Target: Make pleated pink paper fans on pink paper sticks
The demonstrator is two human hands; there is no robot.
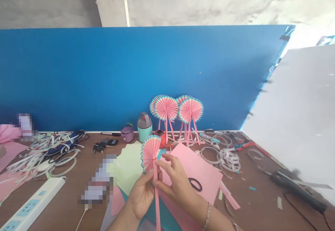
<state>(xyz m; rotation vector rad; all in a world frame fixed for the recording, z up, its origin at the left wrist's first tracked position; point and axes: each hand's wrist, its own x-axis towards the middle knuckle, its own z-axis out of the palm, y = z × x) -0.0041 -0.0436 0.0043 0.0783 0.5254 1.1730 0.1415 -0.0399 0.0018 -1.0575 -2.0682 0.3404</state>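
A half-spread, pleated pink paper fan point(151, 150) with a blue-green zigzag rim stands upright in front of me. From its centre a long pink paper strip point(157, 206) runs down past my hands. My left hand point(141, 194) is closed round the fan's lower part, thumb against the pleats. My right hand point(176, 178) pinches at the fan's centre and strip from the right side. Beneath both hands lie pink paper sheets point(206, 164), a light green sheet point(127, 166) and teal paper. A black loop-shaped handle point(195, 184) rests on the pink sheet.
Several round pink fans point(166, 108) lean by the blue partition point(104, 77), near a teal flask point(144, 129) and a purple cup point(127, 133). Keys point(101, 146), a white power strip point(34, 203) and tangled white strips lie left. Rolled strips point(229, 159) and a black corded tool point(298, 189) lie right.
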